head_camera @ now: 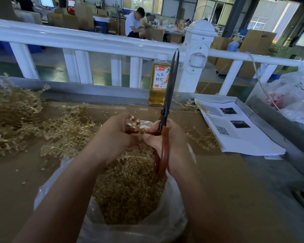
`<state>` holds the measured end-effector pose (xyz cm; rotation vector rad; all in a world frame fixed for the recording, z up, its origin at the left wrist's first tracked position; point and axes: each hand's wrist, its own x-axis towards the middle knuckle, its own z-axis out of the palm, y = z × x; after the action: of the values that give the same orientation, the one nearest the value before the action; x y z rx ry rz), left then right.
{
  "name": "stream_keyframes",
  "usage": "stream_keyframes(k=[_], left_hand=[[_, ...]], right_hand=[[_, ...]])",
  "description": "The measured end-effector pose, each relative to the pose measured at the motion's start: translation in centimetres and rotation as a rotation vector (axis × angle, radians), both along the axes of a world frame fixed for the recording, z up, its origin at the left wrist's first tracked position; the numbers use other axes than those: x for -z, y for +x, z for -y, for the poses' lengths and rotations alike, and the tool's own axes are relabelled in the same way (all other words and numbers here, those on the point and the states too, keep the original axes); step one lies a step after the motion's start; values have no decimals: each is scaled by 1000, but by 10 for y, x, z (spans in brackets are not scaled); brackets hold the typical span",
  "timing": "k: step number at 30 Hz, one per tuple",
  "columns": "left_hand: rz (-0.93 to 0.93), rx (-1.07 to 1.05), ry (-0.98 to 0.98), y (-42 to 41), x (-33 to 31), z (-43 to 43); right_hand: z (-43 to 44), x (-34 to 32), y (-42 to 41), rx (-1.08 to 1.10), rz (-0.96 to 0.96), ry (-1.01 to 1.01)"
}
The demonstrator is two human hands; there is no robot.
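My right hand point(172, 142) grips red-handled scissors point(165, 137), their long dark blades nearly together and pointing up and away from me. My left hand point(112, 135) curls round a small translucent tan plastic sprig point(132, 122) right beside the right thumb. Both hands hover over a clear plastic bag point(63, 174) filled with small tan plastic pieces point(128, 190). The fingertips of both hands are partly hidden by each other.
Heaps of tan plastic sprigs point(16, 116) lie on the brown table at the left. A bottle of yellow drink point(159, 81) stands by the white railing point(95, 41). Printed sheets point(239, 130) lie at the right, plastic bags point(291, 95) beyond them. People sit in the background.
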<state>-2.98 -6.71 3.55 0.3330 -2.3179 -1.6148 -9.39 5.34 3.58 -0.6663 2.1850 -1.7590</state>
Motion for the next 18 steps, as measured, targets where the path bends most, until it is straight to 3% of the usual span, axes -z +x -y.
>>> stream_keyframes(k=[8, 11, 18], left_hand=[[115, -80, -149, 1, -1, -1], [125, -107, -192, 2, -2, -3], [121, -112, -262, 2, -7, -6]], right_hand=[[2, 4, -1, 48, -1, -25], [3, 5, 0, 65, -62, 10], [2, 1, 1, 95, -12, -30]])
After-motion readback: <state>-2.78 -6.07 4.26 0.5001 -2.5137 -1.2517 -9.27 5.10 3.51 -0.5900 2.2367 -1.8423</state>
